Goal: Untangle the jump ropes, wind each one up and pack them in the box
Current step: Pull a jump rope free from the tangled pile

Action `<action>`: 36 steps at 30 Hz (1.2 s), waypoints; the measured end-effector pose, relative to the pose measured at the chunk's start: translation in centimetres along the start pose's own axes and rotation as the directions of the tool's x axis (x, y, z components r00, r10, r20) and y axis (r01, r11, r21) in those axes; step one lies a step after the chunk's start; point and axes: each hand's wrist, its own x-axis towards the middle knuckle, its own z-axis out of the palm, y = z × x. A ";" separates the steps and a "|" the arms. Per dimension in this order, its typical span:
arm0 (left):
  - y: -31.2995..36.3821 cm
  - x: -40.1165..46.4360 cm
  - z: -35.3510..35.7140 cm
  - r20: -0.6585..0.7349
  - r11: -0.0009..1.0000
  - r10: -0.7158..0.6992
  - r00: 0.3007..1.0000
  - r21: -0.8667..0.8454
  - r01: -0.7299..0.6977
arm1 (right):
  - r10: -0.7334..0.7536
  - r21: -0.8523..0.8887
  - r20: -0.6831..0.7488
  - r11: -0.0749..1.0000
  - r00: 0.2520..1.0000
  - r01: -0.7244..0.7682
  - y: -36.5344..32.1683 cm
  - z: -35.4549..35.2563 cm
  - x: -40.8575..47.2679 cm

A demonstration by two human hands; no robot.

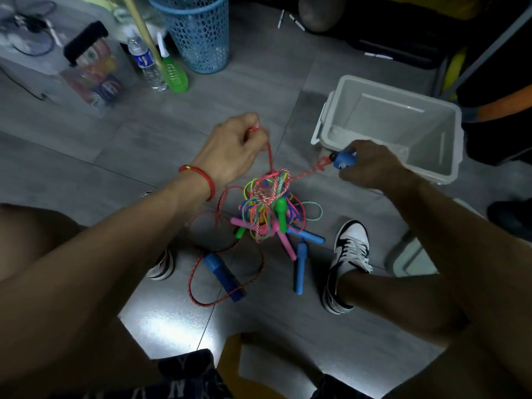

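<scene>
Centrally, one knotted multicoloured jump-rope tangle (269,208), left hand (233,148) pinching red braided cord (270,156), right hand (371,165) gripping blue plastic handle (344,160), one white plastic box (325,125) far right.

My left hand (230,151) pinches red rope (270,156); my right (371,165) grips a blue handle (344,159) above the tangle (267,208).

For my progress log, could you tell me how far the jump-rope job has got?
Nothing is packed: the box looks empty. The left hand pinches the red rope and the right hand grips its blue handle. The tangle remains knotted.
</scene>
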 end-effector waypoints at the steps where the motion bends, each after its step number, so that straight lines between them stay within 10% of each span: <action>1: 0.7 0.2 -0.5 0.007 0.999 0.045 0.999 -0.027 -0.044 | -0.002 -0.121 0.031 0.993 1.000 0.006 0.0 0.4 -0.2; 4: 3.1 0.3 -1.5 0.020 0.972 0.123 0.992 -0.202 -0.117 | -0.235 -0.153 0.073 0.958 0.969 0.243 -2.0 1.4 -0.9; 7: 5.0 -0.2 -1.7 0.030 0.943 0.134 0.991 -0.311 -0.118 | -0.487 0.197 0.150 0.868 0.861 0.456 -5.2 2.5 -1.7; 13: 5.9 -0.3 -3.9 -0.148 0.841 -0.079 0.986 -0.541 -0.014 | -0.463 0.246 0.040 0.864 0.886 0.440 -5.3 4.1 -0.4; 17: 3.6 0.2 -4.9 -0.132 0.979 -0.158 0.979 -0.151 0.138 | -0.444 0.276 -0.003 0.861 0.896 0.427 -5.1 2.9 -0.8; 21: 1.1 -0.5 -4.0 0.153 0.863 -0.373 0.915 0.419 0.282 | -0.514 0.256 -0.084 0.817 0.854 0.517 -5.7 1.9 -1.4; 27: 3.8 -1.9 -0.2 0.545 0.921 -0.355 0.760 0.066 0.383 | -0.584 0.206 -0.135 0.774 0.800 0.599 -6.7 1.1 -2.8; 32: 3.3 -2.4 -0.2 0.463 0.957 -0.181 0.868 0.285 0.047 | -0.563 0.198 -0.136 0.790 0.815 0.580 -6.7 1.3 -3.5; 36: 3.8 -2.6 0.5 0.383 0.991 -0.118 0.916 0.103 0.084 | -0.488 0.084 -0.010 0.870 0.873 0.487 -6.3 3.4 -3.3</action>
